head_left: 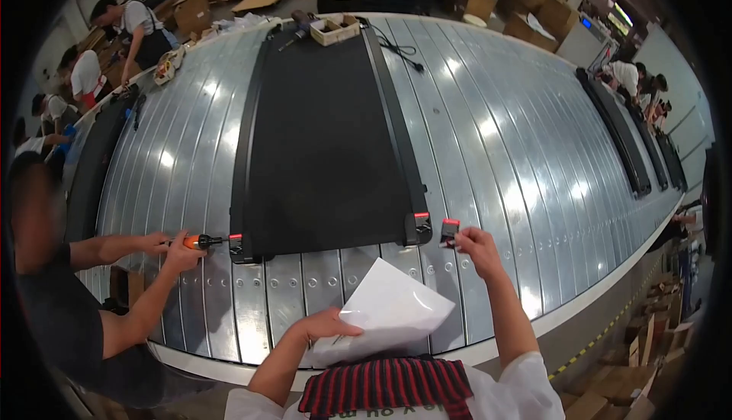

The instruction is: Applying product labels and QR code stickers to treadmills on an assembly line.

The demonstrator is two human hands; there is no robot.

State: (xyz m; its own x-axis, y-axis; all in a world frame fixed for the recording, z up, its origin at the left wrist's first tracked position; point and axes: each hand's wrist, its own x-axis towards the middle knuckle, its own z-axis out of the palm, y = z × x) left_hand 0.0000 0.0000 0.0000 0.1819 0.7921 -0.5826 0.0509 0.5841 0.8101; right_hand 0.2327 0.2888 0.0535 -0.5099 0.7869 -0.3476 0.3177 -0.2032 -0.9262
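My left hand [329, 324] grips a glossy white sheet [400, 304], thumb on top, over the conveyor's near edge. Between the fingers of my right hand [477, 251] is a small black label with a red top band [450, 231]. It is held just right of a black treadmill base [328, 145] lying flat on the conveyor, apart from it. Matching red-and-black patches mark the base's right end cap [418, 226] and left end cap [237, 246]. At the left cap, a co-worker's hands [180, 252] hold an orange and black screwdriver [201, 242].
The slatted metal conveyor [503, 160] spans the view. A parts box [335, 31], a power drill [303, 22] and a black cord [400, 50] lie at the far end. More treadmill bases [616, 134] lie to the right. Several people work along the far left edge.
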